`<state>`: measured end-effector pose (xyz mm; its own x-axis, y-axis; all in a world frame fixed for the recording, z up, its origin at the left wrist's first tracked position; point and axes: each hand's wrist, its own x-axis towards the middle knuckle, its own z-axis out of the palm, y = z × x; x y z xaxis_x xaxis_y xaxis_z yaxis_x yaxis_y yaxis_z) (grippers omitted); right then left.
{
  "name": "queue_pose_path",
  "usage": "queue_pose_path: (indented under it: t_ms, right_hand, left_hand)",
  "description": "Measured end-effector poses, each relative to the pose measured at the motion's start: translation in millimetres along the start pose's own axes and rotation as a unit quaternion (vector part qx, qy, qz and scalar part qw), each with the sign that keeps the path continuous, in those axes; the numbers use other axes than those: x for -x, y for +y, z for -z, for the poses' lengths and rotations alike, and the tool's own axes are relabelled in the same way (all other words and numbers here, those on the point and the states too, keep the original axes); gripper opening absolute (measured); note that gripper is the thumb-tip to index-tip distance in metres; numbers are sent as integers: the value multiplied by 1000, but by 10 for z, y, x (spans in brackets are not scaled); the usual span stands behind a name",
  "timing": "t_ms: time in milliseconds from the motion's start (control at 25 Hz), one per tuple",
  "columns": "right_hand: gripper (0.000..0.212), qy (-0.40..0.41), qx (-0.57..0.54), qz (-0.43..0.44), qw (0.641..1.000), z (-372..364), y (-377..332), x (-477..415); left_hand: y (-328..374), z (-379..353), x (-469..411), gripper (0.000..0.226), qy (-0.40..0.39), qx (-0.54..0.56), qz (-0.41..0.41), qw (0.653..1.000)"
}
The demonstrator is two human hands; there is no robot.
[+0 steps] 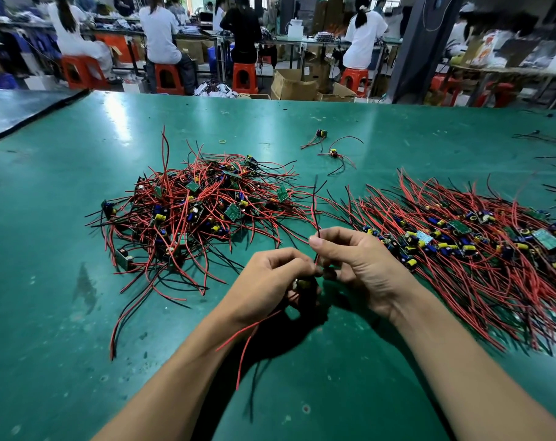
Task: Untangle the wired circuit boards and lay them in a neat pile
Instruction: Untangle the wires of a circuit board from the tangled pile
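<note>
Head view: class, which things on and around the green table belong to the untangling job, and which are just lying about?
Job: tangled heap, neat pile, the board in the left hand, its wire pinched by the right hand.
Lying about: rubber band, stools, cardboard boxes.

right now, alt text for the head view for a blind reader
The left hand holds a wired circuit board over a green table while the right hand pinches a red wire above it. A tangled heap lies to the left, a straightened pile to the right.
</note>
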<state>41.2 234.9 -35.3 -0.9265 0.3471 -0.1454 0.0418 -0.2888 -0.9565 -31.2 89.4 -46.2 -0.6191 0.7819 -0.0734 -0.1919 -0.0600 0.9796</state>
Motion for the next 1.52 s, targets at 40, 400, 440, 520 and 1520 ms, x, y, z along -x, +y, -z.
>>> queue_pose_path:
  t_ms: [40,400,440,520,1520]
  right_hand:
    - [31,-8,-5,-10,1000,-15,6,8]
    - [34,-122,-6,-94,988,53,-16,51]
    - [33,-125,0,-92,988,58,-3,42]
    - [25,-104,-6,-78,992,44,30,19]
    - [14,292,102,175,935,186,151,-191]
  left_hand:
    - [-7,0,10,21,-1,-10,-6,1000]
    - [-12,3,22,17,2,44,-3,999]
    - [-9,3,23,17,-4,52,3,999]
    - [6,6,26,18,-8,51,9,999]
    - [-5,-73,56,21,40,-92,-12,995]
